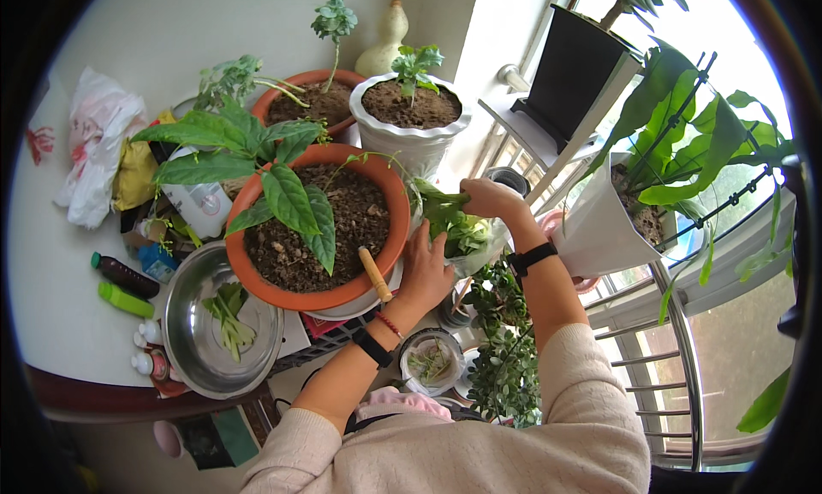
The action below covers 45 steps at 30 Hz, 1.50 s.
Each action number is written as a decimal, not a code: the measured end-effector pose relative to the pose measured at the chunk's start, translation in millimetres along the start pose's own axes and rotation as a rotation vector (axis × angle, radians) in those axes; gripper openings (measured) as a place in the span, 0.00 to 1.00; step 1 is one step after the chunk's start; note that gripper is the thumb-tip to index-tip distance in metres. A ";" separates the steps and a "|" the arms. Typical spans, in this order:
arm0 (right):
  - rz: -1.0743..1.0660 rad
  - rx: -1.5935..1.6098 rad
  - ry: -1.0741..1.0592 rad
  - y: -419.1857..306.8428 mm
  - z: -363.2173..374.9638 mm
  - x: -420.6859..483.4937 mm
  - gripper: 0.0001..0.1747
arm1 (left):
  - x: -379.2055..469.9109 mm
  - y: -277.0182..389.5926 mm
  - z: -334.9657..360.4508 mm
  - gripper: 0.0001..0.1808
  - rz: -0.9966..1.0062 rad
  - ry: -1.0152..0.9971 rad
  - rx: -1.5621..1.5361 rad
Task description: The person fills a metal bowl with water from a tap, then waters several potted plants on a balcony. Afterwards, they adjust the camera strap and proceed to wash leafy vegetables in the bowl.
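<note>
My right hand (491, 198) is shut on leafy green vegetables (454, 213) at the mouth of a clear plastic bag (494, 237). On the near left side of that bag, my left hand (424, 266) touches it with fingers spread; whether it pinches the plastic is hidden. Left of my hands stands a large terracotta-coloured pot (399, 224) with a broad-leaved plant, and a wooden-handled tool (375, 274) leans at its rim. Some cut green stalks (231, 324) lie in a stainless steel basin (186, 359) further left.
A white fluted pot (401, 144) stands behind the bag. To the right are a white planter (603, 224) and a metal railing (684, 359). Below my arms sit a lined bin (431, 365) with plant scraps and a leafy shrub (504, 372). Several bottles (125, 276) edge the table (70, 314).
</note>
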State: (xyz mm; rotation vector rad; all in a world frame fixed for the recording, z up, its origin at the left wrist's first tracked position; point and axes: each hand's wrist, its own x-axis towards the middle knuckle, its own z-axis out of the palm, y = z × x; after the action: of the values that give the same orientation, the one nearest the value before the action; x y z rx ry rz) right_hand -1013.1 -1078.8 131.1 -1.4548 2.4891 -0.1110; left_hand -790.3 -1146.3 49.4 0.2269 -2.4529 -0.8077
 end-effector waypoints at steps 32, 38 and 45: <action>0.283 1.737 0.701 -39.5 55.4 -150.4 0.17 | 46.5 -10.7 90.0 0.17 -1.321 -0.060 -1.823; 0.231 1.796 0.720 -47.4 55.3 -174.8 0.16 | 29.3 -22.7 97.4 0.12 -1.321 -0.068 -1.893; 0.143 1.110 0.665 -42.3 40.5 -123.3 0.18 | 29.4 -3.8 73.0 0.17 -1.325 0.030 -1.920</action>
State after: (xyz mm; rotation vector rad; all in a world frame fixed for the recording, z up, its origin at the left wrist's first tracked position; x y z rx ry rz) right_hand -909.3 -990.5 122.5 -0.7789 2.1716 -1.8310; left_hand -854.8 -1122.0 11.0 0.9496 -0.2613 -2.9315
